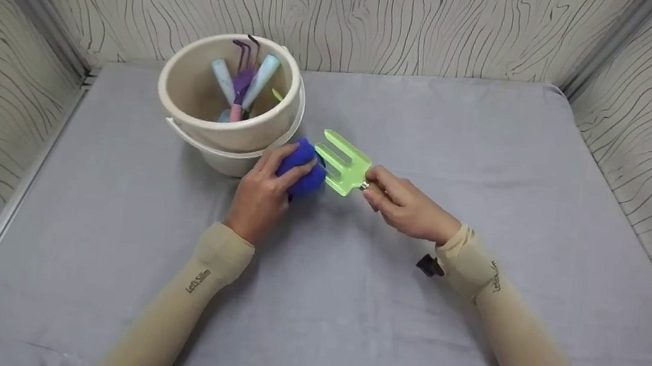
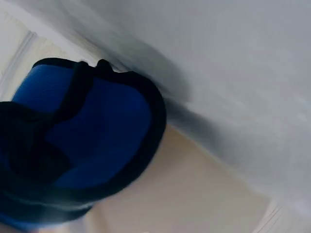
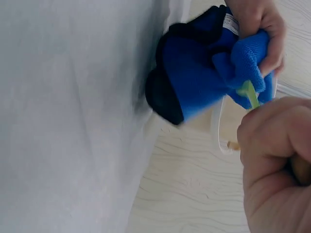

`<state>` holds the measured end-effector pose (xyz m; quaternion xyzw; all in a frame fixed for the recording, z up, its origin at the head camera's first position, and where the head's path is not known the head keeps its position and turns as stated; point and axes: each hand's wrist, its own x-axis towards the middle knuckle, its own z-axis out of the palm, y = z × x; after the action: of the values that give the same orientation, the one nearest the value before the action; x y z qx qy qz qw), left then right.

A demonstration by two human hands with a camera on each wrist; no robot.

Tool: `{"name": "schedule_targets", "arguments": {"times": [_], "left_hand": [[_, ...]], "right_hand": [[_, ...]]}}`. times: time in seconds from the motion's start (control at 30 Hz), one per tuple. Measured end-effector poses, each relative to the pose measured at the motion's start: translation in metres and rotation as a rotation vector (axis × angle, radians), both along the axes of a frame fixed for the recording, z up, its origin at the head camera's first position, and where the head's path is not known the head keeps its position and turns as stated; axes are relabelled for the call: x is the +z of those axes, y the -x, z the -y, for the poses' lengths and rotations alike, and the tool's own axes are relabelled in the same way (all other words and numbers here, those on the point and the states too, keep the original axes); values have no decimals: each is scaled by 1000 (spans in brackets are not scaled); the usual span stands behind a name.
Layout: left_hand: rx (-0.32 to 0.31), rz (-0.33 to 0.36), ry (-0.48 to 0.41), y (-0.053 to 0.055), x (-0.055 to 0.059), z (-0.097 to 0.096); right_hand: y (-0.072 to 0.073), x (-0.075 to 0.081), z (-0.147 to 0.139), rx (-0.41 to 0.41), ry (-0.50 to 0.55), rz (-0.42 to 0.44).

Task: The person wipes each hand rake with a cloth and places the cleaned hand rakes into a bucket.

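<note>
In the head view my left hand (image 1: pixel 261 197) grips a bunched blue cloth (image 1: pixel 312 184) just in front of the white bucket (image 1: pixel 266 135). Black trim and a white tag show on this cloth (image 3: pixel 192 73) in the right wrist view, where its lower part hangs loose. My right hand (image 1: pixel 410 207) holds a light green garden hand fork (image 1: pixel 357 171), its thumb and fingers at the metal neck and handle. The handle is mostly hidden in the fist. The tines point left at the cloth, and their tips overlap it in the head view.
Inside the bucket stand several garden tools, among them a purple hand fork (image 1: pixel 243 81) and a tool with a light blue handle (image 1: pixel 262 79). The bucket's white carry handle (image 1: pixel 298 120) hangs down its side. Wood-patterned walls (image 1: pixel 396 17) enclose the grey cloth-covered table (image 1: pixel 375 338).
</note>
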<state>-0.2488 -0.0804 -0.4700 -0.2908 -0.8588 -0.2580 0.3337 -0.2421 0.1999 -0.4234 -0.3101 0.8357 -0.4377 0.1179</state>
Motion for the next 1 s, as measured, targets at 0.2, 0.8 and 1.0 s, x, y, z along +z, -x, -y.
{"name": "schedule_targets", "arguments": {"times": [0.2, 0.8, 1.0], "left_hand": [[53, -134, -137, -17, 17, -13], [55, -253, 254, -9, 1, -12], [178, -259, 119, -11, 13, -8]], "right_hand": [[-1, -5, 1, -44, -78, -79], [-10, -4, 15, 33, -64, -23], [-10, 2, 9, 17, -90, -61]]}}
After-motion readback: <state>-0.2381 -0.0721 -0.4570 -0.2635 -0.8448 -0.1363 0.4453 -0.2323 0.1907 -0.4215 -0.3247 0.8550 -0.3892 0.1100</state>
